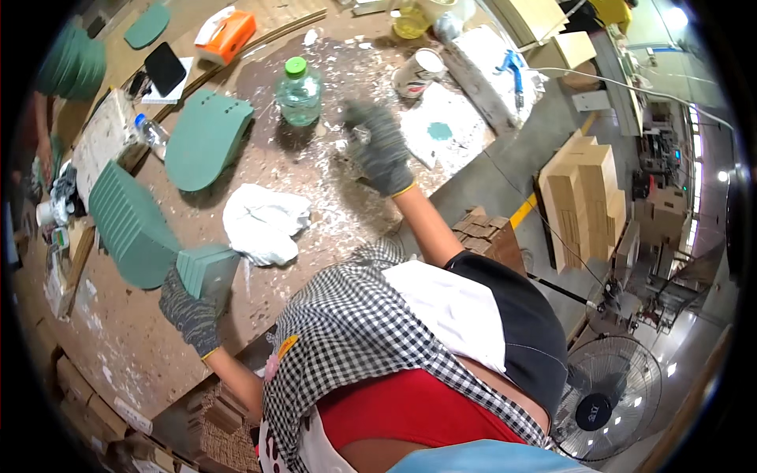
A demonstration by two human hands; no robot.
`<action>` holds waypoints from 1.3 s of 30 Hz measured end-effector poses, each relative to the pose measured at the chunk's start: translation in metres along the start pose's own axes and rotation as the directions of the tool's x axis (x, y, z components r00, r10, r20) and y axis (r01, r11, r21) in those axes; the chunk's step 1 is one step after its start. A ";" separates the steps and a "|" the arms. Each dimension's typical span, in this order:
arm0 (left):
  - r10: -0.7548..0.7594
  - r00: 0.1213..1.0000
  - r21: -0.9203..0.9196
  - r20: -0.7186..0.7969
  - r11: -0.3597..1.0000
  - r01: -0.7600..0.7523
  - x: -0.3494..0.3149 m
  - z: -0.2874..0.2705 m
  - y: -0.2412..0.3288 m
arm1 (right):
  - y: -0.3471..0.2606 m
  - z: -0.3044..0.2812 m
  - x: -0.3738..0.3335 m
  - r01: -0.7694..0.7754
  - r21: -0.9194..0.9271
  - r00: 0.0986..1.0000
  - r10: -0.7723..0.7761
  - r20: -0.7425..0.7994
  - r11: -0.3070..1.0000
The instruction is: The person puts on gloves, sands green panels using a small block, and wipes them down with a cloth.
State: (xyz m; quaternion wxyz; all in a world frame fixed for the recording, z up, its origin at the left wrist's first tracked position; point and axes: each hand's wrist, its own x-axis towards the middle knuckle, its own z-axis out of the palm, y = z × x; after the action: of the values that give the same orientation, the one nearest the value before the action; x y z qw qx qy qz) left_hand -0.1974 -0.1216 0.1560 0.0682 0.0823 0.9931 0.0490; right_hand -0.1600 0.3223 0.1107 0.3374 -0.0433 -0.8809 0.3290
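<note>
My left hand (189,315), in a grey knitted glove, grips the near edge of a small set of flat green panels (206,268). These adjoin a larger fanned stack of rounded green panels (130,229). Over the table's right part is my right hand (380,150), gloved the same way, with its fingers curled. A small pale bit shows at its fingers, too blurred to name. A crumpled white cloth (264,225) lies between the hands. Beyond it rests another rounded green panel (205,142) with small holes along its far edge.
A clear bottle with a green cap (298,94) stands beyond my hands. A stained white cup (419,72), a paint-marked sheet (445,126) and a blue tool (514,75) lie to the right. Farther left are a phone (164,69) and an orange tissue box (226,37). A fan (607,394) stands behind.
</note>
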 end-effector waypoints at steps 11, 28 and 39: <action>0.133 0.986 -0.370 -0.102 0.915 -0.162 -0.023 0.031 -0.069 | 0.058 -0.066 -0.019 0.004 -0.709 1.000 -0.003 0.003 0.705; -0.280 0.929 -0.766 -0.242 0.643 -0.006 -0.079 0.071 -0.043 | -0.180 0.158 -0.053 0.032 0.328 0.758 -0.237 0.608 0.944; -0.406 0.853 -0.762 -0.329 0.648 0.015 -0.076 0.098 -0.013 | -0.174 0.113 -0.039 0.146 0.395 0.903 -0.285 0.322 0.907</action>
State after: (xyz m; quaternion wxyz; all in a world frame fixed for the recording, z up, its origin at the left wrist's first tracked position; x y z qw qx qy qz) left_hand -0.1111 -0.1390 0.0678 -0.1431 -0.0868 0.8752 0.4538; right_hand -0.1753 0.1128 0.1320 0.2009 0.1820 -0.8524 0.4472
